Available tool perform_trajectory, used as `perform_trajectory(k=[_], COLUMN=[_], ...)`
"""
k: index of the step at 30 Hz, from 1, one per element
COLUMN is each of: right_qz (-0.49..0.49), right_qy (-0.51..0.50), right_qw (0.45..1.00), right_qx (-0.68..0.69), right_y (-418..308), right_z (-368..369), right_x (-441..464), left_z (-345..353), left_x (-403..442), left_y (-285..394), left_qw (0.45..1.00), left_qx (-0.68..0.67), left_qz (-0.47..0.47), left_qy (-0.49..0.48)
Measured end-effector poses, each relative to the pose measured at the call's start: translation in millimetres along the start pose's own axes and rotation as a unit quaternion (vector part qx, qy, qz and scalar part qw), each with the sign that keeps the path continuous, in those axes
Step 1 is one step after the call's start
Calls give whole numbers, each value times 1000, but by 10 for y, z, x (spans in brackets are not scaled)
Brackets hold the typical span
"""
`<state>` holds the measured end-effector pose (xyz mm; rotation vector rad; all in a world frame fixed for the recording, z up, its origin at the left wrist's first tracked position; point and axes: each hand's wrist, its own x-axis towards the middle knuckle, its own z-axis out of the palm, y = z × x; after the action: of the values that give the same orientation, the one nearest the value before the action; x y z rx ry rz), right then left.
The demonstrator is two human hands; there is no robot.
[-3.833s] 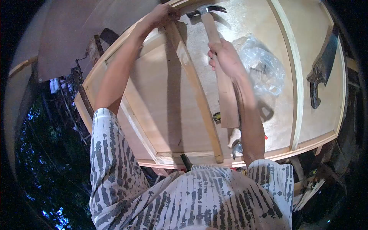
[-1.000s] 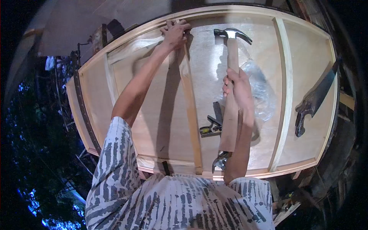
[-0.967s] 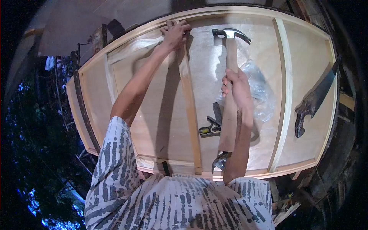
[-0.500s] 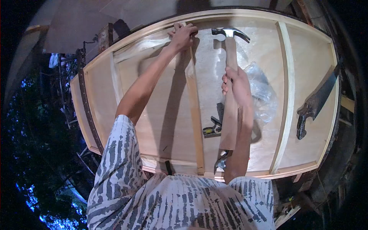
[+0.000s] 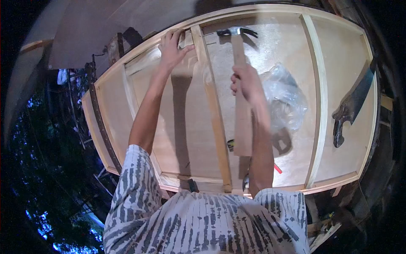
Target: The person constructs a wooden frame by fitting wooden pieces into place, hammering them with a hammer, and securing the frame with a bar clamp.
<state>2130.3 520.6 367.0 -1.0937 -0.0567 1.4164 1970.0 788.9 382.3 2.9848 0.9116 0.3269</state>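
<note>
My right hand (image 5: 248,84) is wrapped round the pale wooden handle of a claw hammer (image 5: 239,53). Its dark steel head points up toward the far side of a wooden frame (image 5: 270,9) backed with plywood. Just left of the hammer head, two thin nails (image 5: 210,43) seem to stick out sideways from the upper end of a wooden crosspiece (image 5: 210,91). On the crosspiece's other side, my left hand (image 5: 172,51) has its fingers spread by the far rail, with the thumb reaching to the crosspiece. Whether it presses on the wood I cannot tell.
A clear plastic bag (image 5: 284,99) lies on the plywood right of the hammer. Farther right, a handsaw (image 5: 353,106) rests beyond a second crosspiece (image 5: 317,97). A red object (image 5: 277,168) and a partly hidden yellow-black tool (image 5: 230,145) are near my right arm.
My left hand has come off the crosspiece's upper end and moved left, fingers spreading. The hammer in my right hand has shifted left toward the crosspiece. Nails now show there.
</note>
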Motion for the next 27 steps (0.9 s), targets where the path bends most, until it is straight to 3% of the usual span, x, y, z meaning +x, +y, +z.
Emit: perform_trajectory(k=[2,4,6,8,10,13,16,18,19,21,23,24,26,27], right_qz=[-5,-94,-115,-123,-51,-35,-78,-160,-144,-93,-114,-44,-62,-79], right_qy=[17,130,152,185,21,41,111,198,229,145,-12,7,57,106], right_qw=[1000,986,980,975,993,997,990,961,957,985,988,999,996,990], right_qx=[6,42,47,-9,-101,-49,21,107,101,-22,-101,1,26,51], right_y=[-96,-171,-202,62,125,-48,-184,-256,-169,123,352,92,-40,-103], right_z=[-200,-310,-256,-152,41,-52,-310,-351,-273,-39,45,202,40,-74], right_x=[-117,-165,-184,-9,111,-165,-246,-206,-124,141,304,17,-268,-341], left_z=[37,107,119,153,227,295,291,329,345,311,239,174,115,95], left_x=[23,109,96,87,112,133,131,222,227,217,162,95,71,95], left_y=[21,16,58,135,-11,-81,-79,-12,41,-41,-136,-164,-127,-88], left_qw=[999,997,994,998,997,995,992,986,986,985,984,979,974,982], left_qx=[-38,-55,-74,-14,-33,-76,-114,-124,-112,-116,-120,-129,-139,-126], left_qz=[11,26,36,28,24,3,-45,-112,-124,-127,-131,-156,-180,-137], left_qy=[33,51,67,58,63,61,39,16,18,17,16,19,24,25])
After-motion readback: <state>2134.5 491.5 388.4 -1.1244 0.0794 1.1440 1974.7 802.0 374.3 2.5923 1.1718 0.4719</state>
